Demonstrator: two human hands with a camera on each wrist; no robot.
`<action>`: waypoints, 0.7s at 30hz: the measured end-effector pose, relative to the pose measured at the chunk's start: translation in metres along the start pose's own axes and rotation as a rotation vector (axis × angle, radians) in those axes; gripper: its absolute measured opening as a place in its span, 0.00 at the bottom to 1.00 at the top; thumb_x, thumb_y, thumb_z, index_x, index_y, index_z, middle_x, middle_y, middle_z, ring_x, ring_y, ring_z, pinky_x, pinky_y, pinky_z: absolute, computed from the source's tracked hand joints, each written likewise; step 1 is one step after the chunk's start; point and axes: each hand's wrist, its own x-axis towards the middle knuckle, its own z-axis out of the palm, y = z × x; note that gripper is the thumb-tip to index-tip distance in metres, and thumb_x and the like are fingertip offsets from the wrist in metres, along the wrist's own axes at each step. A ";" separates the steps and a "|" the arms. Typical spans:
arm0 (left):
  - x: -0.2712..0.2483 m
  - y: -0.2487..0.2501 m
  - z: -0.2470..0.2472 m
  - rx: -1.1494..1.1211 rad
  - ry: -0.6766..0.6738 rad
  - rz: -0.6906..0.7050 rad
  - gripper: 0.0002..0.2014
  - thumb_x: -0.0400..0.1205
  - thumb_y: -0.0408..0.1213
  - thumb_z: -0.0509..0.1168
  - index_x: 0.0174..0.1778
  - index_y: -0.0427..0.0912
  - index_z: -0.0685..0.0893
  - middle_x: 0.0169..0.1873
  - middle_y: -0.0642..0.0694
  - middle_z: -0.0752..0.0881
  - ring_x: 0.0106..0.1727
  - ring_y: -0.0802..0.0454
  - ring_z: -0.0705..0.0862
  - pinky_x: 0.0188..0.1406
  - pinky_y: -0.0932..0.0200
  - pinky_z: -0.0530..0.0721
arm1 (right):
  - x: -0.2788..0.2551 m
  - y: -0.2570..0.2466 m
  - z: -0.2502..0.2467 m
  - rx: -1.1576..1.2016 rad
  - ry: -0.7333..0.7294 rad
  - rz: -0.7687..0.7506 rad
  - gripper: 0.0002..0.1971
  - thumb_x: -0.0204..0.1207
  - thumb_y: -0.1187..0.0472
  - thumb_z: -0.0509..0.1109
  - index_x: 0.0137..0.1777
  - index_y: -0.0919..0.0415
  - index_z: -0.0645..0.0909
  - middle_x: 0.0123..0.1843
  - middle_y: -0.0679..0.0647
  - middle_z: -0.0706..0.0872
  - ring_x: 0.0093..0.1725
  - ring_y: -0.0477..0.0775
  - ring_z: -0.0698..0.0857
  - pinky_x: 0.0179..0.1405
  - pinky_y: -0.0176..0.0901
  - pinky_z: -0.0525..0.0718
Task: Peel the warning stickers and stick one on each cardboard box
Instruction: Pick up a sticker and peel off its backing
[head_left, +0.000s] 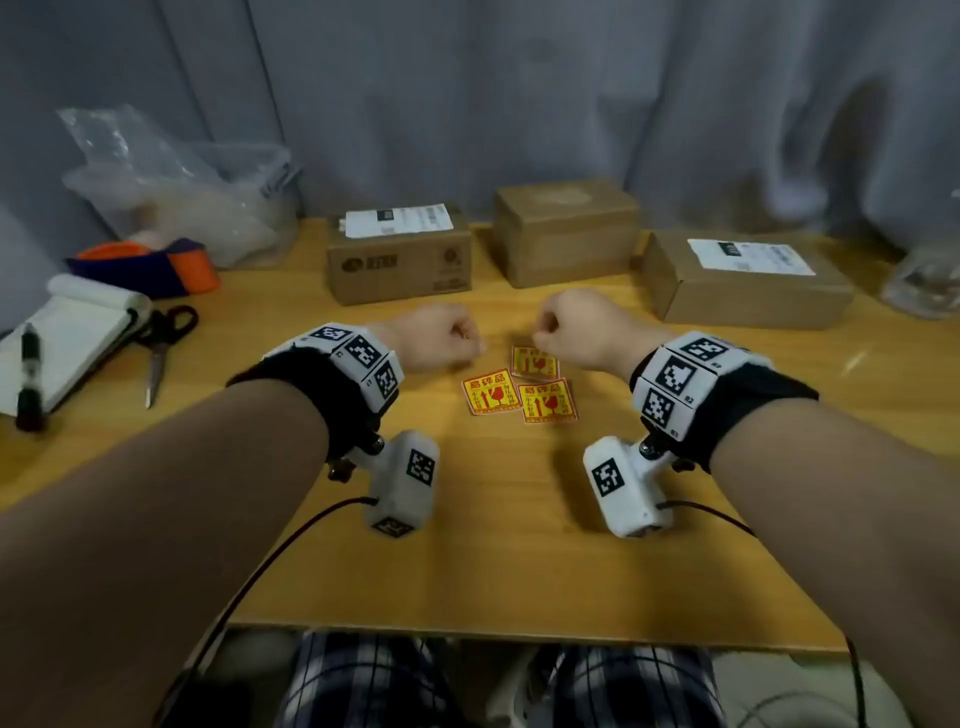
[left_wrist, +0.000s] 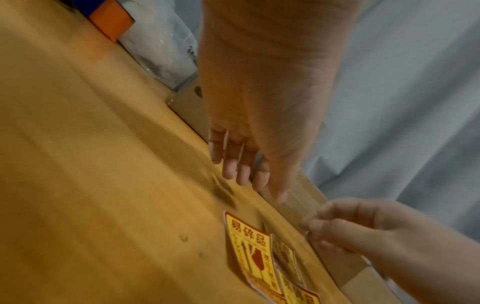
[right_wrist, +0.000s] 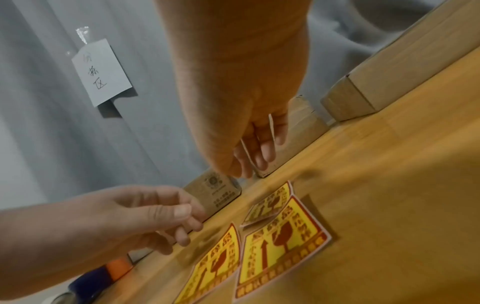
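Three red-and-yellow warning stickers lie flat in a cluster mid-table, also in the right wrist view. Behind them stand three cardboard boxes: the left box and the right box carry white labels, the middle box is plain. My left hand hovers just left of the stickers, fingers curled, thumb against the index finger, nothing visible in it. My right hand hovers over the far sticker, curled the same way. In the right wrist view, thin pale lines show between its fingers.
At the left lie a notepad with a black pen, scissors, an orange-and-purple item and a clear plastic bag. Another clear bag sits far right. Grey curtain hangs behind. The table's front edge is near my lap.
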 end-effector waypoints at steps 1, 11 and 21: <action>0.001 0.000 0.002 -0.026 -0.035 -0.024 0.16 0.80 0.46 0.66 0.57 0.38 0.81 0.53 0.43 0.85 0.56 0.47 0.82 0.59 0.53 0.80 | 0.003 0.000 0.001 0.004 -0.010 0.005 0.09 0.76 0.58 0.65 0.47 0.60 0.85 0.49 0.57 0.88 0.52 0.59 0.83 0.51 0.46 0.81; 0.018 0.010 0.025 -0.056 -0.136 0.002 0.13 0.75 0.39 0.73 0.52 0.40 0.80 0.38 0.51 0.79 0.41 0.54 0.78 0.33 0.71 0.75 | 0.007 0.000 0.020 0.033 -0.021 0.002 0.10 0.76 0.59 0.66 0.49 0.64 0.86 0.50 0.61 0.89 0.53 0.60 0.84 0.48 0.44 0.78; 0.011 0.006 0.010 -0.529 0.281 0.086 0.07 0.77 0.29 0.69 0.37 0.44 0.79 0.29 0.50 0.79 0.26 0.66 0.78 0.28 0.76 0.76 | 0.008 -0.002 0.020 0.391 0.085 -0.124 0.17 0.73 0.48 0.73 0.46 0.64 0.85 0.41 0.57 0.87 0.41 0.51 0.81 0.43 0.46 0.78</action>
